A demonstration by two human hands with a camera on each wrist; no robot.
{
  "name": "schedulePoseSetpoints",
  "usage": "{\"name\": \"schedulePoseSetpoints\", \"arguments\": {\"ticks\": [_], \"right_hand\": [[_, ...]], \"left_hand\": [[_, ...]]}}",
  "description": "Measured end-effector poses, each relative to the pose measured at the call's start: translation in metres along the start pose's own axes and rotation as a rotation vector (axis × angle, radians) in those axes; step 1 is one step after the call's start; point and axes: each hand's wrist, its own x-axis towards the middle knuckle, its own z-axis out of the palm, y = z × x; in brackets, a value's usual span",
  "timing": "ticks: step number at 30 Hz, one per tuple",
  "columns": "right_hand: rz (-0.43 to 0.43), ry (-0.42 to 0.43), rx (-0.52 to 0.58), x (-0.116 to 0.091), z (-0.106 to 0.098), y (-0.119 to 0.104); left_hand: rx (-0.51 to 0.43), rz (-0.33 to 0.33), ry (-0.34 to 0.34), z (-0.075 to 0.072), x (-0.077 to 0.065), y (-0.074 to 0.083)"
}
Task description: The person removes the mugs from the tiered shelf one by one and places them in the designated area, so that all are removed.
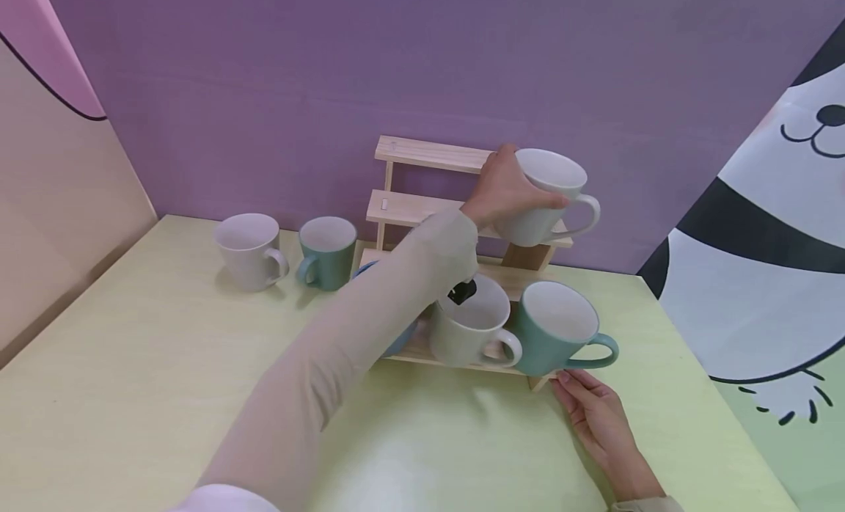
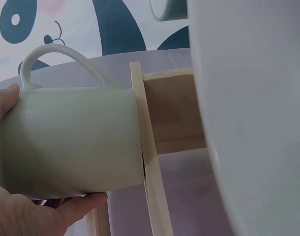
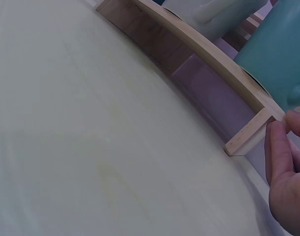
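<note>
My left hand (image 1: 505, 193) grips a white mug (image 1: 544, 167) by its side, thumb towards the handle, at the right end of a tiered wooden rack (image 1: 429, 154). In the left wrist view the mug's base (image 2: 139, 137) is right at the edge of a shelf plank (image 2: 151, 172). My right hand (image 1: 604, 424) pinches the rack's front right corner, low by the table. Along the lowest shelf stand a teal mug (image 1: 544, 347), a white mug (image 1: 455, 342) and a blue mug (image 1: 401, 341) mostly hidden behind my left sleeve.
Left of the rack, a white mug (image 1: 247, 255) and a green mug (image 1: 333, 259) stand on the pale table (image 1: 165, 350). A purple wall (image 1: 297, 94) rises close behind. A panel with a panda drawing (image 1: 759, 277) borders the right side.
</note>
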Motion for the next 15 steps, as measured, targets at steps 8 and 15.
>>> {"name": "schedulePoseSetpoints", "arguments": {"ticks": [8, 15], "right_hand": [[-0.012, -0.018, 0.024, 0.002, -0.003, 0.000], [-0.020, -0.053, 0.069, 0.002, -0.005, 0.000]], "left_hand": [[-0.017, -0.002, -0.001, -0.016, -0.004, -0.009], [-0.033, 0.031, -0.022, -0.033, -0.009, -0.013]]}}
